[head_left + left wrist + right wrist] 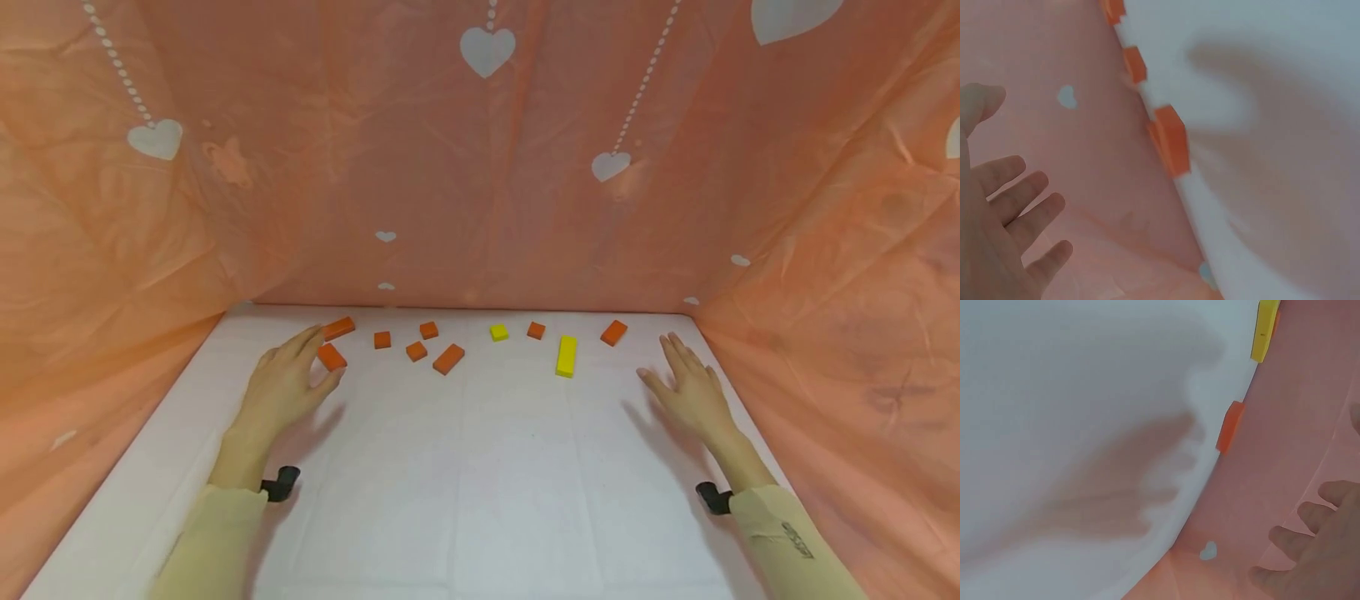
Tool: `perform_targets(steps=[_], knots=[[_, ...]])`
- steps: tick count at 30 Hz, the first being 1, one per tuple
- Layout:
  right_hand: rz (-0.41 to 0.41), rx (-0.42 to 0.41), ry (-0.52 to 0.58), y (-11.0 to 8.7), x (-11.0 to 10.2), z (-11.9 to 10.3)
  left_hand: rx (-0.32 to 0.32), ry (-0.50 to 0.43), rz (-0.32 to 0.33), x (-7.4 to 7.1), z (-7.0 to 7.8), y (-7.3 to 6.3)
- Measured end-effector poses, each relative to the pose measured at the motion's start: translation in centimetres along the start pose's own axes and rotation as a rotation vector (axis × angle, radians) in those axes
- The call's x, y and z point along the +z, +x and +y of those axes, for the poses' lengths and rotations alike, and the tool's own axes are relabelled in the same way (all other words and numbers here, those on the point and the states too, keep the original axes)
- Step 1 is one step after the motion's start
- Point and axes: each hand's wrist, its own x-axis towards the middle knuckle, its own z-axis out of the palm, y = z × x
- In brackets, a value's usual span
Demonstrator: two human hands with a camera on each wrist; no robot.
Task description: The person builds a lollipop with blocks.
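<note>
My left hand [281, 383] hovers over the left side of the white table with fingers spread and nothing held. Nearest to it are two orange blocks, one longer [340, 327] and one partly behind the fingers [332, 357]. On the right, my right hand [693, 396] is also raised, fingers extended, its shadow falling on the cloth. An orange block [613, 333] and a long yellow block [566, 357] lie to its left. Both palms are bare in the left wrist view, where the left hand [1010, 219] shows, and the right wrist view, where the right hand [1316, 544] shows.
Several small orange blocks, including a square one [382, 340] and an oblong one [448, 359], lie along the table's back. A small yellow block [498, 332] sits among them. Pink cloth walls [480, 208] with white hearts enclose the back and sides of the white table [465, 483].
</note>
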Motion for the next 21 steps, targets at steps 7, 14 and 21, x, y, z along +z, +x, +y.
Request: perform_targets(steps=[7,14,21], knots=[[-0.001,-0.024,0.032,1.0,0.3,-1.0,-0.011,-0.071,0.003,1.0,1.9,2.0],[-0.044,-0.055,0.043,2.3,0.7,-2.0,-0.04,-0.099,-0.038,1.9,3.9,4.1],[-0.101,-0.093,0.037,3.7,1.5,-2.5,-0.048,-0.157,-0.05,3.7,5.5,6.1]])
